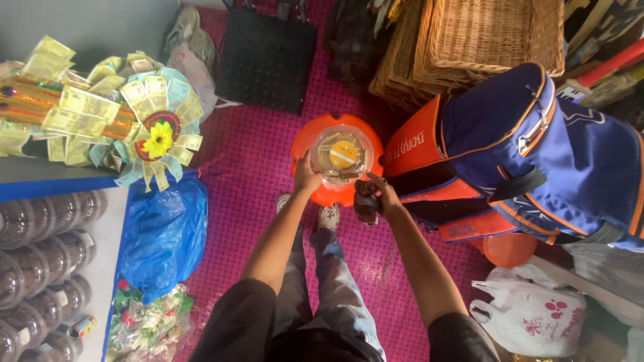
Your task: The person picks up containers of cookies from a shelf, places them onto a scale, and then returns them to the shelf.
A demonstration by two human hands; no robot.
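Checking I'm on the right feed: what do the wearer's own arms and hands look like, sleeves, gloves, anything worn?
Both arms are bare from above the elbow down, with short dark sleeves, black or near it, ending at the upper arms. The left hand and right hand are bare: no gloves. No watch, bracelet or ring is visible, though the fingers are too small to be sure.

Pretty bright, even daylight, colours really saturated. Glare sits on the clear round container (342, 154) near centre and the blue plastic bag (164, 234) at 8 o'clock. Soft shadows, wide-angle bending at the edges, slightly soft focus.
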